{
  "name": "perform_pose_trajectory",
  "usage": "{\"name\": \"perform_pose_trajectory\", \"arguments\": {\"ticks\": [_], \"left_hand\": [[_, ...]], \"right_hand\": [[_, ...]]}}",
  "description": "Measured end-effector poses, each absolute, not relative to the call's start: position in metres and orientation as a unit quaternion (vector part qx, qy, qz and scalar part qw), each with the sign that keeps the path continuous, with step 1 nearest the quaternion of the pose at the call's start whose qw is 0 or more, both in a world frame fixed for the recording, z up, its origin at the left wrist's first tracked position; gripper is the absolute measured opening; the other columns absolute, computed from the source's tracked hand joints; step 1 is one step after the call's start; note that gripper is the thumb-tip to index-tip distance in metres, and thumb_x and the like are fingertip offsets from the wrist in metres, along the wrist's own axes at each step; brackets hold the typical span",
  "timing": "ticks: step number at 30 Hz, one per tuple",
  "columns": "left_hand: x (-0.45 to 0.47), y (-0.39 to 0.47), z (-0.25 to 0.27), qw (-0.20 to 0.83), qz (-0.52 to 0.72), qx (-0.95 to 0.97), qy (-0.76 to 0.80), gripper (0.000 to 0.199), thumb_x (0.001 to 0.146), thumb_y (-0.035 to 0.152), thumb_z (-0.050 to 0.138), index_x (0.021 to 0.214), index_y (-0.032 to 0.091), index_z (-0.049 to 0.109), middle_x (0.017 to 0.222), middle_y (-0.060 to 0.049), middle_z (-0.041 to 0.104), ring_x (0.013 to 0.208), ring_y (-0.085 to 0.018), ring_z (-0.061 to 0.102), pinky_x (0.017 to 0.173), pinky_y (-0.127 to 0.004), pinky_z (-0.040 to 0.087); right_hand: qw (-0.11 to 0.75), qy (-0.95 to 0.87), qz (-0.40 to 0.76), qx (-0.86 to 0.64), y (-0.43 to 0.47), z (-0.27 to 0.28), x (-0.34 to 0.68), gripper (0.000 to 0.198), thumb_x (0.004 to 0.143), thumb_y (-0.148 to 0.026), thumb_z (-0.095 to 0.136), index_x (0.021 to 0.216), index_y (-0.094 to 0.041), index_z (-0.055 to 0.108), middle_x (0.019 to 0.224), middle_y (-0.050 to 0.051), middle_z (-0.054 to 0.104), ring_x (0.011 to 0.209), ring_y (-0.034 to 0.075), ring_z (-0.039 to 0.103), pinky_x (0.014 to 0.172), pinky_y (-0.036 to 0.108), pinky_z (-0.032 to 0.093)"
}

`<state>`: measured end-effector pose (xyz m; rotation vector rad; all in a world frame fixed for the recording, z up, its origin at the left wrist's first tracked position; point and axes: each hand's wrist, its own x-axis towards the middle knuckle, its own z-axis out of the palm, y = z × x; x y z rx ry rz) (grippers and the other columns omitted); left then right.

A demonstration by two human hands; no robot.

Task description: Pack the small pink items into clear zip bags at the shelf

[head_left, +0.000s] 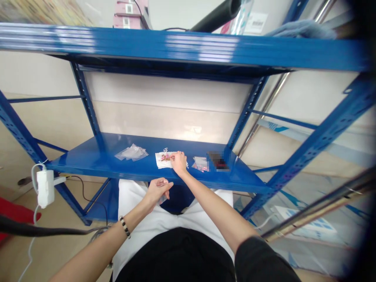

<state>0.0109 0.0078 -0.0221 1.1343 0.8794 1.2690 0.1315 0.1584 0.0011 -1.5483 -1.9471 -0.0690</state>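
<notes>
My left hand [160, 188] is closed in front of the shelf's edge, over my lap, with a small clear plastic bag [162, 199] in its fingers. My right hand [178, 161] rests over a white cloth or paper sheet [159, 163] on the blue shelf. Its fingertips are pressed together at a heap of small pink and brown pieces [166, 157] on that sheet; whatever they pinch is too small to name. Just right of this hand lies a clear bag with small red and pink pieces [200, 163]. Flat clear bags [132, 152] lie in a loose stack to the left.
A dark flat object, partly blurred out, [217, 160] lies at the shelf's right end. Above runs the upper shelf's blue beam [132, 43], with boxes and a black tube [217, 15] on it. A white power strip [46, 188] hangs by the left post.
</notes>
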Motion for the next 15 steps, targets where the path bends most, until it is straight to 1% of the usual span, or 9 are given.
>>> {"name": "perform_pose_trajectory", "arguments": {"ticks": [8, 11, 15], "left_hand": [[0.012, -0.008, -0.022, 0.555, 0.467, 0.581, 0.369, 0.040, 0.071, 0.046, 0.077, 0.065, 0.017, 0.051, 0.044, 0.001, 0.057, 0.037, -0.010, 0.051, 0.045, -0.020, 0.037], [0.011, -0.010, -0.018, 0.550, 0.450, 0.605, 0.360, 0.039, 0.071, 0.045, 0.076, 0.065, 0.017, 0.050, 0.047, 0.002, 0.057, 0.038, -0.009, 0.051, 0.045, -0.020, 0.037], [0.007, -0.001, -0.016, 0.527, 0.466, 0.604, 0.375, 0.039, 0.071, 0.044, 0.077, 0.065, 0.017, 0.050, 0.046, 0.003, 0.056, 0.037, -0.008, 0.050, 0.045, -0.020, 0.036]], "right_hand": [[0.319, -0.727, -0.030, -0.607, 0.160, 0.000, 0.131, 0.016, 0.088, -0.024, 0.059, 0.080, -0.018, 0.072, 0.099, 0.013, 0.065, 0.103, 0.029, 0.050, 0.086, 0.039, 0.038], [0.338, -0.716, -0.020, -0.610, 0.162, -0.001, 0.133, 0.016, 0.087, -0.022, 0.059, 0.079, -0.018, 0.072, 0.098, 0.012, 0.066, 0.101, 0.028, 0.051, 0.086, 0.038, 0.038], [0.374, -0.687, 0.005, -0.623, 0.162, 0.000, 0.136, 0.013, 0.084, -0.021, 0.062, 0.077, -0.019, 0.073, 0.097, 0.011, 0.067, 0.097, 0.027, 0.053, 0.083, 0.036, 0.039]]}}
